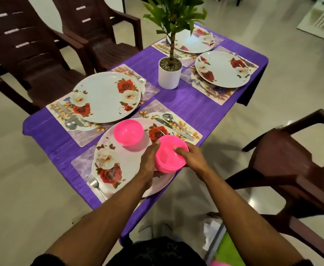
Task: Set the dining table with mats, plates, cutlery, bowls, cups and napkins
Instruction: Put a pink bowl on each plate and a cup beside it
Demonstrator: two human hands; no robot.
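A stack of pink bowls (169, 156) hovers over the near plate (119, 158). My left hand (148, 162) holds the stack from the left and underneath. My right hand (191, 157) grips its rim, fingers curled inside the top bowl. One single pink bowl (128, 134) sits on the far part of that near plate. Three more rose-patterned plates (105, 96) (222, 69) (193, 41) lie on floral mats (153, 89) on the purple table (186, 104). A fork (96, 186) lies left of the near plate, a knife and spoon (173, 126) to its right.
A potted plant in a white pot (169, 74) stands at the table's middle. Dark brown plastic chairs stand at the far left (32, 54) (103, 35) and near right (291, 169). Something green (228, 252) and white paper lie on the floor below.
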